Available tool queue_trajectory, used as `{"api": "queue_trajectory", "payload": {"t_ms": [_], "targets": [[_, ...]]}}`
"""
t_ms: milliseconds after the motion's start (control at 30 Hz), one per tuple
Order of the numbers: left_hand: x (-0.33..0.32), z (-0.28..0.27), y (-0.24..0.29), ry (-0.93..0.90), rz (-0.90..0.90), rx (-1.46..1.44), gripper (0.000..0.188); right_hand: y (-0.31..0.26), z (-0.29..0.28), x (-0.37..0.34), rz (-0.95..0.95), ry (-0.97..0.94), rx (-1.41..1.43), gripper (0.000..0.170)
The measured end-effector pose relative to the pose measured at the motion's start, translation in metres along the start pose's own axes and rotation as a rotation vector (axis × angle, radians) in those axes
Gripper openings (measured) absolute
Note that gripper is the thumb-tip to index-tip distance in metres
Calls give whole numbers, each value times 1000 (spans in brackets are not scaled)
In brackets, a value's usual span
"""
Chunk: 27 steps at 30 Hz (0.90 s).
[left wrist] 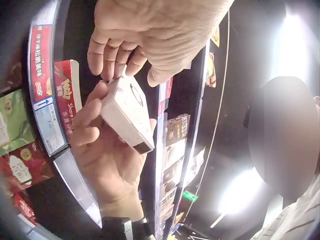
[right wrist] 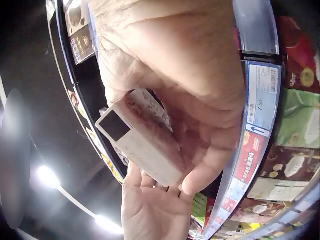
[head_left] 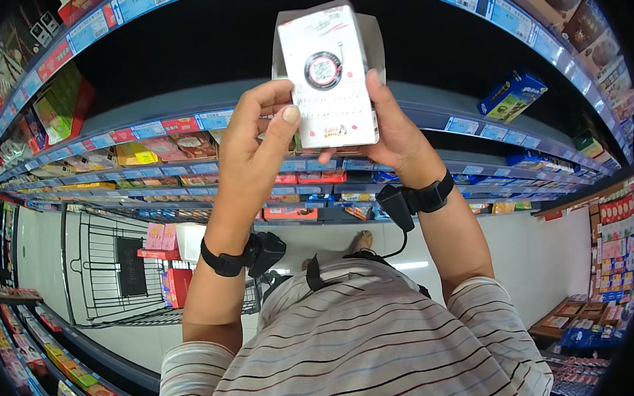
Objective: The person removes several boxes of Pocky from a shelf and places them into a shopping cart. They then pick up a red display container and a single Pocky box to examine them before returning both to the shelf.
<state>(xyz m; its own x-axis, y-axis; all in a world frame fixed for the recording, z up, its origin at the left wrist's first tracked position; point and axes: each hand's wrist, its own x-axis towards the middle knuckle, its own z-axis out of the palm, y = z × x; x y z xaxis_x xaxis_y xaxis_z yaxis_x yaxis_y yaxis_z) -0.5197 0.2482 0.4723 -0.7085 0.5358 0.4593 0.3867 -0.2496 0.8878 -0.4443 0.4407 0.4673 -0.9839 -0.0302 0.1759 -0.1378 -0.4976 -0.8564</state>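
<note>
Both hands hold a small white carton [head_left: 328, 108] in front of the shelf, its printed face with a round black-ringed code turned up. A wider pale panel [head_left: 375, 41] shows behind its top. My right hand [head_left: 401, 128] grips the right side, thumb along the edge and fingers under the bottom. On the opposite side, my left hand [head_left: 263, 124] pinches the left edge between thumb and bent fingers. The left wrist view shows the carton [left wrist: 127, 112] tilted between the two hands. A dark square marks one end of the carton [right wrist: 145, 140] in the right wrist view.
Shelves with a blue price-tag rail [head_left: 214, 120] stretch across the front. A blue and yellow box [head_left: 514, 97] lies on the right, a green box [head_left: 64, 102] on the left. A shopping cart [head_left: 98, 252] with pink and red packages [head_left: 160, 240] stands at lower left.
</note>
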Motion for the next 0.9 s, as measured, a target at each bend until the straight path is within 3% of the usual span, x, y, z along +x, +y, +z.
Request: {"api": "queue_trajectory", "payload": {"t_ms": [133,200,267,367,500,533,667,900], "targets": [[-4,-5,-1,-42,-91,-96,57,-4,8,-11,74,63,-323,86],[-8,-4,-7,20,-95,-109,70,-6,21,-17,103,142,-527,89],[-8,-4,-13,78,-79,-130,90,-4,17,-20,179,48,-636,88],[-9,-10,-5,110,-104,-202,95,-4,17,-26,230,-76,-787,79],[-16,-26,-13,-48,-320,-288,77,-6,19,-33,325,-78,-795,69],[-19,-26,-16,-43,-315,-315,65,-4,18,-34,322,-62,-788,69],[-31,-32,-32,-34,-225,-405,57,-2,4,-42,268,-65,-778,58],[-47,-39,-56,15,-198,-523,70,9,4,-58,244,24,-582,49]]}}
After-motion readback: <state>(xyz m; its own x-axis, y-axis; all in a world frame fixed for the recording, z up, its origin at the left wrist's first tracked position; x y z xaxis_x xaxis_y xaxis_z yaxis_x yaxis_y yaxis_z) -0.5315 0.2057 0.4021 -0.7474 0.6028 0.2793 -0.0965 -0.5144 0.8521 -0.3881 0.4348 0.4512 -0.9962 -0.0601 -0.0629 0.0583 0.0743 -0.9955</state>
